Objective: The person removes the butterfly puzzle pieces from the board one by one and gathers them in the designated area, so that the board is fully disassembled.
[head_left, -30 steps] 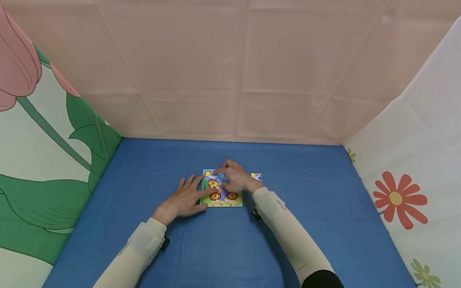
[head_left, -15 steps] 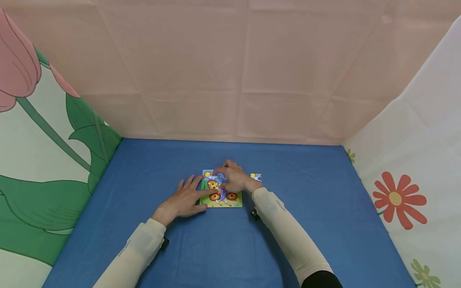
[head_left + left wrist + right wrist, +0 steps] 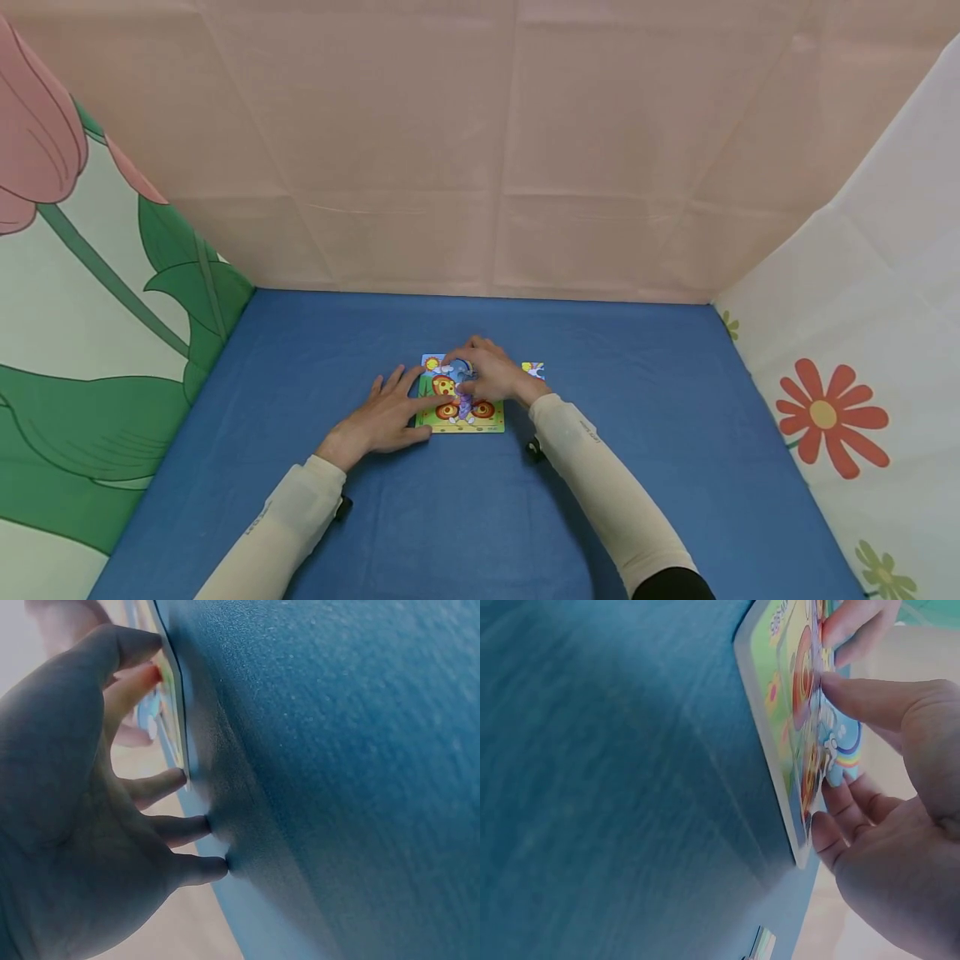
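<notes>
A flat jigsaw board [image 3: 480, 426] with a bright cartoon picture lies on the blue table, its near edge and two orange wheels showing. My left hand [image 3: 386, 417] rests on its left side with fingers spread; in the left wrist view the thumb and index finger [image 3: 129, 694] press on the board, and the outer fingers reach the cloth. My right hand [image 3: 491, 373] is over the board's upper right part. Between its thumb and fingers it pinches a blue puzzle piece [image 3: 845, 742] with a rainbow, tilted up from the board. The palm hides the board's upper right corner in the head view.
Another small puzzle piece [image 3: 534, 367], blue and yellow, lies on the cloth just right of the board, partly behind the right wrist. Blue cloth [image 3: 450, 517] covers the table. A beige back wall [image 3: 480, 167] and printed side curtains [image 3: 862, 275] enclose it.
</notes>
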`<move>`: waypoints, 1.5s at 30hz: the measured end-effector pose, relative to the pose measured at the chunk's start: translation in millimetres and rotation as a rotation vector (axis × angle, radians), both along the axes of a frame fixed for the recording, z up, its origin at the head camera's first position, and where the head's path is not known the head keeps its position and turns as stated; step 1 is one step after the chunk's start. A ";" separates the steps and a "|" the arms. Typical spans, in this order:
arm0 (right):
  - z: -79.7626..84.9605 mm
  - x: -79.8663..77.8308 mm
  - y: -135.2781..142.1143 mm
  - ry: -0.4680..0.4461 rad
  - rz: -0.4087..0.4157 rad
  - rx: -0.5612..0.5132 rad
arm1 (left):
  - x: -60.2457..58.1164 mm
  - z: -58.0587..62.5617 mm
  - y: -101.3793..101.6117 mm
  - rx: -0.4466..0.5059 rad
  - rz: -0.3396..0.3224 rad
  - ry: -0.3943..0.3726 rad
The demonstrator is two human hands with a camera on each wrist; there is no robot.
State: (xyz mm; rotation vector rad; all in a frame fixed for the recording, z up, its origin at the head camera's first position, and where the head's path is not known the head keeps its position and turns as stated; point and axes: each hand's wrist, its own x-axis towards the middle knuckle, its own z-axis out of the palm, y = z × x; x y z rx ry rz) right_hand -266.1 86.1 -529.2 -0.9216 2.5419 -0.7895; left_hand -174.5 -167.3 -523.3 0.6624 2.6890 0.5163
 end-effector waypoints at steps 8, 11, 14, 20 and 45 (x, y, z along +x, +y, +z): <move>-1.6 -2.1 7.3 0.026 -0.007 -0.081 | -0.4 -0.4 0.0 -0.001 -0.006 0.010; -0.5 -1.5 9.4 0.028 -0.044 -0.124 | -0.5 0.0 0.5 -0.009 0.004 0.004; 0.8 -0.7 10.8 0.024 -0.090 -0.166 | -0.4 -0.2 0.9 -0.011 0.008 0.011; 1.1 -0.7 13.9 0.032 -0.128 -0.205 | -0.5 -2.1 1.6 0.000 0.002 0.017; 4.1 1.0 37.7 -0.008 -0.220 -0.320 | 0.3 1.2 3.0 0.001 0.020 0.004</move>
